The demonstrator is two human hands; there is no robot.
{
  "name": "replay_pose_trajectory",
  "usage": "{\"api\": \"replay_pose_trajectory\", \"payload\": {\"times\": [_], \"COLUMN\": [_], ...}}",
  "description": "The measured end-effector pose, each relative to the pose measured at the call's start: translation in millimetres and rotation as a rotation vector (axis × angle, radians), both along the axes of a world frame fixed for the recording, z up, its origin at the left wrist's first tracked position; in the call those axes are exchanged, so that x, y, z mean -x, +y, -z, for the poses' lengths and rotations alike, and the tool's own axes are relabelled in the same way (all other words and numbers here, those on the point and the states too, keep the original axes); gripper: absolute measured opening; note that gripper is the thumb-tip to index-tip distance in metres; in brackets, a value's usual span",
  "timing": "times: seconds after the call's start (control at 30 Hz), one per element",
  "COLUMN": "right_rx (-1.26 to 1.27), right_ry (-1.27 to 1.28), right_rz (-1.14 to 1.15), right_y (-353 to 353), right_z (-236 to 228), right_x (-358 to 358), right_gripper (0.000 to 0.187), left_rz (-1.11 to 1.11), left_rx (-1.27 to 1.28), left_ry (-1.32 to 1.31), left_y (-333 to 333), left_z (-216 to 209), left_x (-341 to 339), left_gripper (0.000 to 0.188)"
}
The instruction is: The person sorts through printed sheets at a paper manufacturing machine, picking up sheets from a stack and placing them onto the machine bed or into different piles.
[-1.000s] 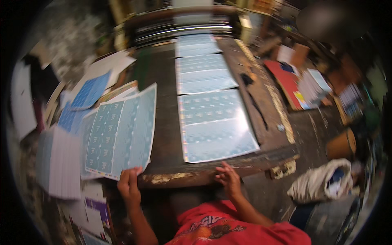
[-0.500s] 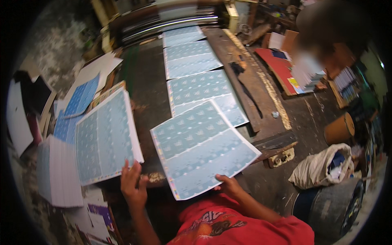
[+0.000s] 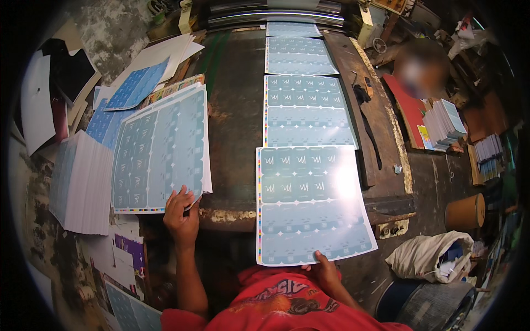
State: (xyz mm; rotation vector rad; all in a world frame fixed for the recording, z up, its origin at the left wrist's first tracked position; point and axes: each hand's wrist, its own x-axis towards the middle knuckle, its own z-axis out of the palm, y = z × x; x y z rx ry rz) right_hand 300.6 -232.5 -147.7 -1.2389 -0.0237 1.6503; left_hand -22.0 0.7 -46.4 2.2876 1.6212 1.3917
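Note:
My right hand [image 3: 326, 268] grips the near edge of a large glossy pale-blue printed sheet [image 3: 309, 204], held flat over the front edge of a dark machine table [image 3: 234, 132]. My left hand [image 3: 181, 212] rests on the near right corner of a stack of similar blue printed sheets [image 3: 160, 149] lying at the left of the table. Further sheets of the same print [image 3: 306, 110] lie in a row along the table toward a roller [image 3: 276, 14] at the far end.
White and blue paper piles [image 3: 83, 182] crowd the left side. At the right, another person [image 3: 419, 66] sits by red board and stacked booklets [image 3: 444, 124]. A cardboard tube [image 3: 466, 209], a white sack [image 3: 436, 256] and a dark drum [image 3: 430, 306] stand at the lower right.
My right hand lifted the nearest sheet off the table, swung it tilted, then brought it square over the front edge. My left hand moved onto the left stack's corner, which now lies flatter.

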Motion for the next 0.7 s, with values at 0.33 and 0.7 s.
{"api": "replay_pose_trajectory", "payload": {"times": [0.33,0.7], "right_rx": [-0.108,-0.215], "right_ry": [-0.035,-0.119], "right_rz": [0.138,0.258], "right_y": [36,79], "right_z": [10,24], "right_x": [-8,-15], "right_gripper": [0.041,0.042], "left_rz": [-0.105,-0.146], "left_rx": [0.039,-0.028], "left_ry": [-0.106,-0.054], "left_y": [-1,-3], "left_z": [-2,-14], "left_x": [-8,-13], "left_gripper": [0.014,0.031]}}
